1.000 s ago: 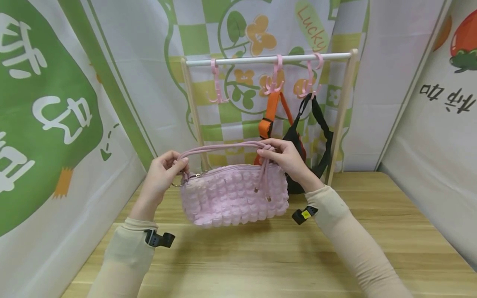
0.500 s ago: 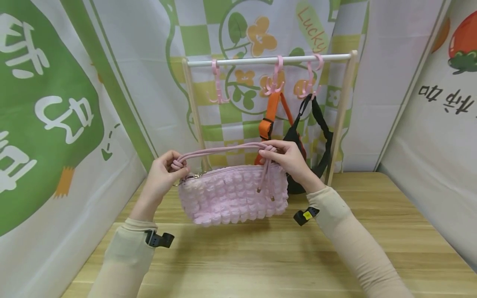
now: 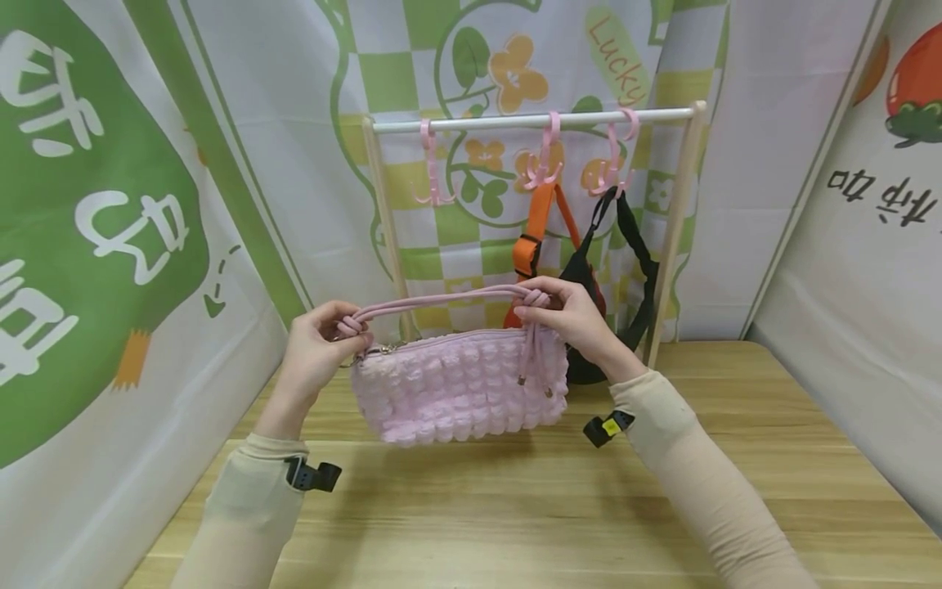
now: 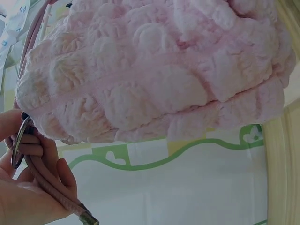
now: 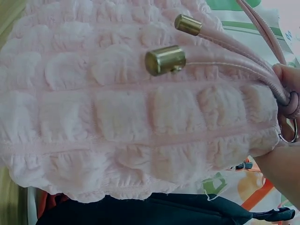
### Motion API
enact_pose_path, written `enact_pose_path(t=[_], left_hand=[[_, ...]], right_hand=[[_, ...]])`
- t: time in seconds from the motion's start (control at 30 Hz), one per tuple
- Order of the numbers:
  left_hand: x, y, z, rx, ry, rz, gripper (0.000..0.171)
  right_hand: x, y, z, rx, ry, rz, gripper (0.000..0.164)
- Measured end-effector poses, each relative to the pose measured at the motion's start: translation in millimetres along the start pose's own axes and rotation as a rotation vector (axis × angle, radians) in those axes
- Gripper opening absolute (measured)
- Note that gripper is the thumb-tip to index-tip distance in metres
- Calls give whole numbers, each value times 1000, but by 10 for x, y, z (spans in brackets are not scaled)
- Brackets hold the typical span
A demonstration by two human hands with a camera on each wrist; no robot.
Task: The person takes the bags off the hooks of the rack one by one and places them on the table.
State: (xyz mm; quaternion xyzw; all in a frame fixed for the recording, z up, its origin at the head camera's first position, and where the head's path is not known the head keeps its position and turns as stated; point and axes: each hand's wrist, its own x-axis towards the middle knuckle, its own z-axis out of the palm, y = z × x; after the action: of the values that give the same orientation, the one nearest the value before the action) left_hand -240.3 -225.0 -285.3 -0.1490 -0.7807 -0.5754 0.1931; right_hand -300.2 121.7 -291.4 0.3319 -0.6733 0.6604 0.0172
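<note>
A pink puffy handbag (image 3: 456, 388) is held up by its cord strap (image 3: 449, 299), above the wooden table. My left hand (image 3: 312, 348) pinches the knotted strap end at the bag's left corner; in the left wrist view a metal ring (image 4: 19, 143) and a cord end lie by the fingers. At the right corner my right hand (image 3: 570, 319) pinches the other strap knot. Two cord ends with gold tips (image 5: 165, 61) hang there over the bag's front. The zipper along the top looks closed.
Behind stands a rack with a white rail (image 3: 500, 122) and wooden posts. Pink hooks (image 3: 432, 168) hang from it. An orange strap (image 3: 540, 217) and a black bag (image 3: 581, 274) hang on the middle and right ones. The table (image 3: 471, 515) lies below; printed cloths enclose the sides.
My left fingers have moved onto the strap's left knot, covering more of the ring. The right hand has shifted slightly right, and the hanging cord ends have swung right with it.
</note>
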Motion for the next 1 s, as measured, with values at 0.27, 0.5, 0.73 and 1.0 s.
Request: enact_pose_path(t=[0.27,0.5,0.73,1.0], left_hand=[[-23,-14,37,-7,114,-3,29],[-33,-12,78,-87,175,-26,31],[-44,-28,92,-144,158,-85,26],[-36,-42,111,-162,133,-179,28]], right_hand=[[0,30,-14,-33,54,-29,30],[-10,31,-22,-26,79,-37,29],[-42,20,6,-95,160,57,33],[-71,10,28,-109,189,157,35]])
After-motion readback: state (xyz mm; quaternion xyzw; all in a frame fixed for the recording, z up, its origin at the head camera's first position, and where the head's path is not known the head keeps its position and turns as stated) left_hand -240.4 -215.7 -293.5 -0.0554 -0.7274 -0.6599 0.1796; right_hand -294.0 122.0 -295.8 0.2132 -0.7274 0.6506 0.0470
